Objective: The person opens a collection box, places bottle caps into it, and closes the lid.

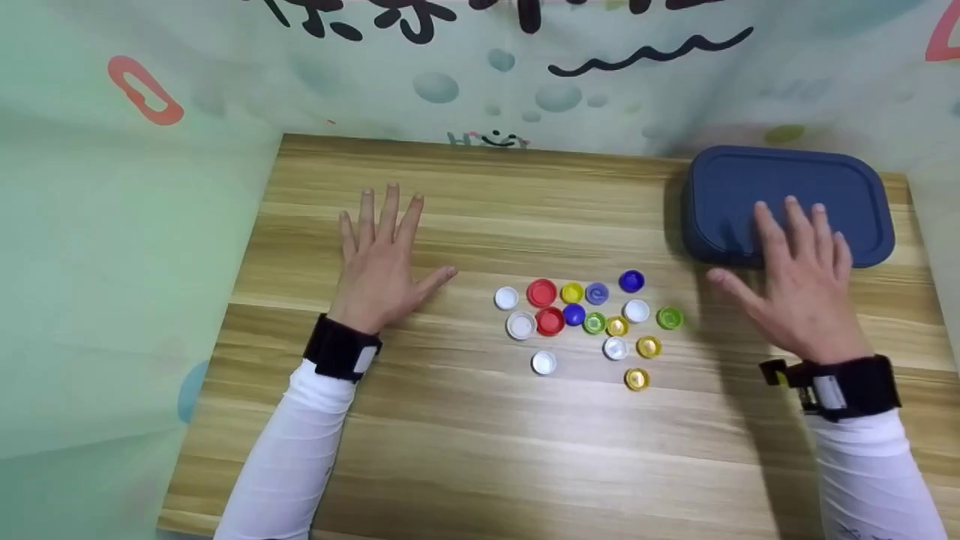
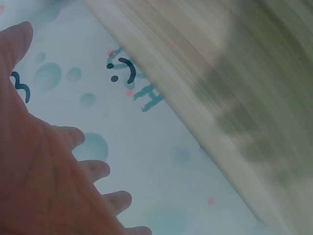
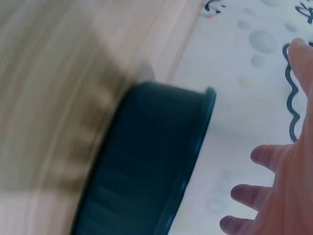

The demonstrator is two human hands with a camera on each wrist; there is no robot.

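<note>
My left hand (image 1: 379, 274), fingers spread straight, is over the left part of the wooden table and holds nothing. The right hand (image 1: 806, 300) is spread too, its fingers overlapping the front of a dark blue lidded box (image 1: 787, 199) in the head view. In the right wrist view that box (image 3: 146, 147) stands on the table below the fingers. Between the hands lie many small bottle caps: red caps (image 1: 541, 293), white caps (image 1: 520, 325), blue caps (image 1: 631, 281), green caps (image 1: 670, 318) and yellow caps (image 1: 649, 346). The left hand's thumb points toward them.
The wooden table (image 1: 480, 457) ends at a printed cloth (image 1: 495, 90) along the back. More pale green cloth (image 1: 112, 285) hangs at the left. The box sits at the table's back right corner. Both wrists wear black straps (image 1: 341, 349).
</note>
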